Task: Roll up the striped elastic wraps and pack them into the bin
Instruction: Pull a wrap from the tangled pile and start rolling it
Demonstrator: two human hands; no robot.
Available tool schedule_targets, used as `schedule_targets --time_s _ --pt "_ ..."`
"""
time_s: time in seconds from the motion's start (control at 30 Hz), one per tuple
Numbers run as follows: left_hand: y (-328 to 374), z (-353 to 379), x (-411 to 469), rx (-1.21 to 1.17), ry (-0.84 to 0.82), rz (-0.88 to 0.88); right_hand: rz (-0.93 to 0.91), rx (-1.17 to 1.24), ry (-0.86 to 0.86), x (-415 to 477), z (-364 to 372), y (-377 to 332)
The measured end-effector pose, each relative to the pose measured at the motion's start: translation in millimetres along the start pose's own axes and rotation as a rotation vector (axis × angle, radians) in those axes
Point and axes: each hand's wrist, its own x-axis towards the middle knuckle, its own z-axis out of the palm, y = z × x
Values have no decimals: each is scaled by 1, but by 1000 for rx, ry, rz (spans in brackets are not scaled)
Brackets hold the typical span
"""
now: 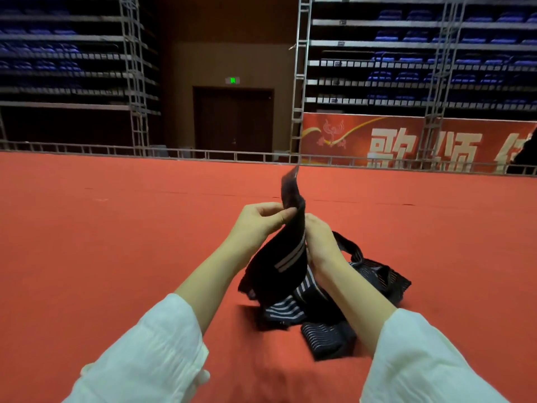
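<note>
Left hand [261,221] pinches 1 striped elastic wrap [286,257] upright above the pile [328,324] on the red carpet [116,228], right hand [321,242] close behind it, grip hidden from me, and since it looks limp, light and stretchy, I judge its free end the best hold.

The held wrap [286,257] is black with three white stripes. The heaped wraps [286,311] are dark with many thin white stripes. The floor [116,228] is orange-red and the sleeves [145,359] white. The far-right banner [406,141] is red with cream characters and a gold swirl. The far seats [465,36] are blue.
</note>
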Motion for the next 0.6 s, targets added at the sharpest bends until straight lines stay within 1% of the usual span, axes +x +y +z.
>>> schedule_targets --time_s 0.1,0.2,0.3,0.4,0.5,0.6 --pt "32 -1 -10 31 137 88 -89 -37 16 -23 4 -30" --pt "66 -3 -21 247 190 273 -196 -94 -21 -47 12 -56" --pt "100 -5 -39 460 254 392 -377 -148 -16 -69 22 -73" --pt "124 -10 -58 567 275 438 -462 -157 -33 -84 24 -83" --pt "139 -20 -81 594 283 460 -460 -96 -183 -101 23 -91" --pt "134 -34 -96 558 278 414 -424 -44 -305 -111 24 -89"
